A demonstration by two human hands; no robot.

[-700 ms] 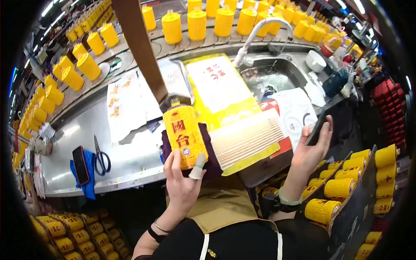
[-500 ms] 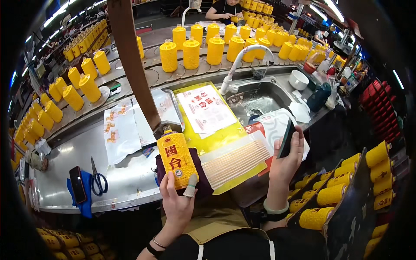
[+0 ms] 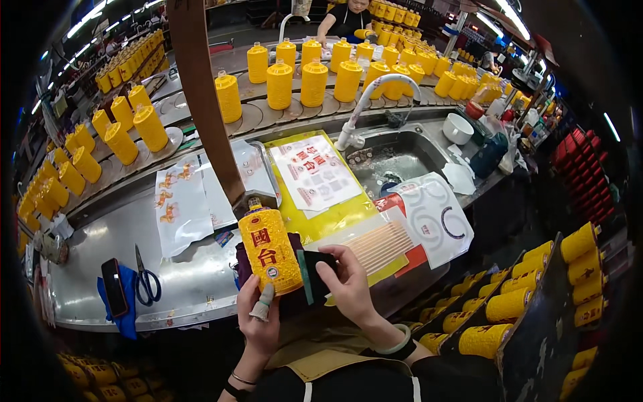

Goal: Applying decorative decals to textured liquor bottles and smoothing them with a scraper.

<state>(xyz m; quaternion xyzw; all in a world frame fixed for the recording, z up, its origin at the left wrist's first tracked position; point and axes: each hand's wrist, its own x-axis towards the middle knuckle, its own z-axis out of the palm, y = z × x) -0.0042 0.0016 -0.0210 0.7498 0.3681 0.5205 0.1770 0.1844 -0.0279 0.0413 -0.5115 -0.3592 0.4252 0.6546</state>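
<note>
A yellow textured bottle (image 3: 270, 244) with red characters down its front lies tilted on a dark purple cloth, its neck in a dark fitting at the foot of a brown post. My left hand (image 3: 260, 321) grips its base end; one finger wears a pale finger cot. In my right hand (image 3: 349, 285) is a dark, flat scraper-like piece (image 3: 312, 276) with a greenish edge, held against or very close to the bottle's right side. The fingers hide part of that piece.
Behind the post, yellow bottles (image 3: 313, 84) stand on a curved conveyor. A sink (image 3: 402, 153) with a white tap (image 3: 349, 134) lies right of the printed sheets (image 3: 315, 171). Scissors (image 3: 147, 278) and a phone (image 3: 114, 288) rest at left. Racked bottles (image 3: 507, 305) stand low right.
My right hand has swung left with the flat piece, from over the white sheet to the bottle's side. My left fingers have shifted on the base. The conveyor bottles have moved left.
</note>
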